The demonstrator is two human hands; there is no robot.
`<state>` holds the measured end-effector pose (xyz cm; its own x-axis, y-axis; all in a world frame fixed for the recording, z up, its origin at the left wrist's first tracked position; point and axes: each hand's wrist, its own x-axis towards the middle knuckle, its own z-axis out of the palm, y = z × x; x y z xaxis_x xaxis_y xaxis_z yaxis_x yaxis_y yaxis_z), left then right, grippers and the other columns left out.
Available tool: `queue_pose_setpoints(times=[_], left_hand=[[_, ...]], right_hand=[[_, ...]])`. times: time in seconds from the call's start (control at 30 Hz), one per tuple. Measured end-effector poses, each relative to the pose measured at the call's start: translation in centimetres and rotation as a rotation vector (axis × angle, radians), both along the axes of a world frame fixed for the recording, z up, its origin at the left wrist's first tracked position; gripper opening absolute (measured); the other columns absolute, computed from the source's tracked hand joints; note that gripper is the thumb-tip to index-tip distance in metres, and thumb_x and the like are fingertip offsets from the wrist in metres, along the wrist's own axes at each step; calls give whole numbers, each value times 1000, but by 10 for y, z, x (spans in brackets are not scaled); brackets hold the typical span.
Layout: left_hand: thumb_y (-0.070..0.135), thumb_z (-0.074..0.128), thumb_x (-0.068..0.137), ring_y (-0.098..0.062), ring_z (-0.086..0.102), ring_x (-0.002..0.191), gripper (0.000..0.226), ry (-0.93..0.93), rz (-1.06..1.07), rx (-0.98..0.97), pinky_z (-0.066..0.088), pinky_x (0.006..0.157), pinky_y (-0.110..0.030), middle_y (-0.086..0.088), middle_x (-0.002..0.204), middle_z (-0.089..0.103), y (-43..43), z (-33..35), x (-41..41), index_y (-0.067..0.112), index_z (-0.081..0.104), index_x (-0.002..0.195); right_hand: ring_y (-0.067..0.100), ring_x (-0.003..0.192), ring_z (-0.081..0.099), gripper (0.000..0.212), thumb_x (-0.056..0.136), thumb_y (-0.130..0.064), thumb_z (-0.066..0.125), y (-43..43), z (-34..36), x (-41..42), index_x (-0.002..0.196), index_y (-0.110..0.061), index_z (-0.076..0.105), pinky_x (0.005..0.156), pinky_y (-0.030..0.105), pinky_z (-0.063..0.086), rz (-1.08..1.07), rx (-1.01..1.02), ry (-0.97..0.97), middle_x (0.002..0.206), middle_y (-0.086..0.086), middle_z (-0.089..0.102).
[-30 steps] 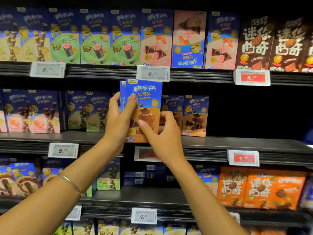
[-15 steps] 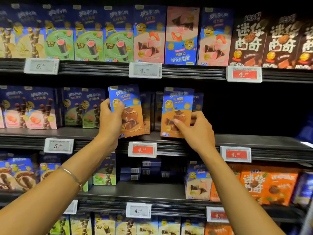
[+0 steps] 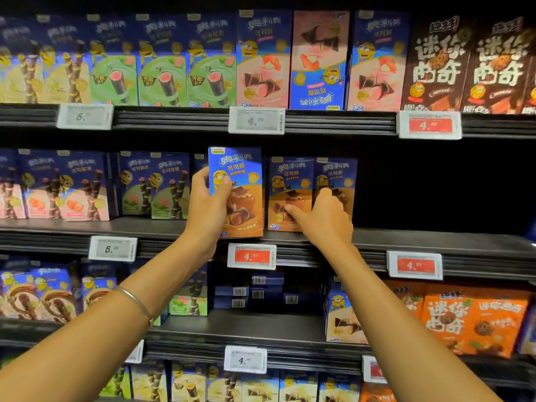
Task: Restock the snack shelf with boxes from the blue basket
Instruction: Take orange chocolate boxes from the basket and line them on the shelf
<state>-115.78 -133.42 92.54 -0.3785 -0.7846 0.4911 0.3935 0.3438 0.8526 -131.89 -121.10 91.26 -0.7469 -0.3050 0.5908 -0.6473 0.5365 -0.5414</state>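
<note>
Gripping the unshelved wafer box [image 3: 237, 192] in the left hand [image 3: 207, 204]; pinching the shelved wafer box [image 3: 290, 181] on the middle shelf [image 3: 435, 242] with the right hand [image 3: 322, 219]; seemingly working midway through restocking.

Glossy printed cardboard gleams on the raised box [image 3: 246, 166] and the standing box [image 3: 290, 175] alike, the shelf [image 3: 420, 239] is dull matt dark metal, the price tag [image 3: 251, 256] smooth shiny plastic, the bangle [image 3: 136, 303] thin polished metal.
</note>
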Motion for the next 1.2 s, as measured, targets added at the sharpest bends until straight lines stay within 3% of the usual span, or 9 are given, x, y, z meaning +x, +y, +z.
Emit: queue_pose_setpoints(times=[0.17,0.3,0.43,0.57,0.7,0.87,0.93,1.03,1.2], left_hand=[[32,54,110,-10,77,94,23,-11,-7,11,60,63,-20,0,126,71,6,0,0,27,48,132],[30,55,110,-3,77,87,25,25,-23,-4,60,62,-19,5,119,71,14,-2,-5,23,49,133],[30,56,109,-7,76,99,28,10,-93,-71,62,74,-24,4,122,70,39,0,-25,21,50,136],[27,55,110,-17,70,114,34,-7,-142,-87,60,90,-35,-1,131,68,60,2,-42,16,50,141],[31,56,109,-19,68,115,44,-67,-152,-166,57,91,-33,-2,128,66,64,-1,-47,14,49,149],[45,71,91,-27,39,141,77,-154,325,-480,32,115,-33,-11,148,40,37,-9,-28,13,42,154],[43,82,88,-31,28,148,95,-233,383,-424,26,112,-33,-16,158,27,24,-8,-25,13,29,162],[43,89,82,-37,22,151,119,-407,342,-307,30,117,-45,-20,162,18,12,-5,-29,9,12,165],[53,93,71,-46,30,144,123,-599,305,-227,38,114,-56,-26,156,23,-1,-6,-41,1,18,154]], right_hand=[[29,100,62,68,83,-75,59,3,0,4,113,-15,47,68,36,42,12,25,11,114,6,59],[13,95,61,52,88,-73,50,23,-1,19,110,-26,53,77,39,53,174,-259,44,108,-8,59],[-4,88,66,42,87,-60,66,34,5,39,113,-28,56,73,21,58,541,-351,-119,101,-16,65],[-9,83,67,43,87,-43,76,48,10,32,119,-24,53,68,15,56,538,-356,-148,98,-16,67],[4,90,70,43,86,-36,78,68,10,12,120,-19,57,78,33,61,482,-391,-173,105,-10,68],[2,85,69,44,84,-34,79,94,9,-22,119,-18,58,78,34,60,294,-456,-154,100,-12,69],[-1,84,65,45,85,-36,78,95,7,-31,120,-18,57,76,29,56,238,-401,-140,102,-11,68],[15,100,63,48,89,-38,73,86,3,-38,127,-15,53,85,35,53,176,-324,-130,119,3,64],[27,111,60,59,82,-30,80,74,5,-41,128,-11,47,86,39,53,202,-241,-200,129,11,54]])
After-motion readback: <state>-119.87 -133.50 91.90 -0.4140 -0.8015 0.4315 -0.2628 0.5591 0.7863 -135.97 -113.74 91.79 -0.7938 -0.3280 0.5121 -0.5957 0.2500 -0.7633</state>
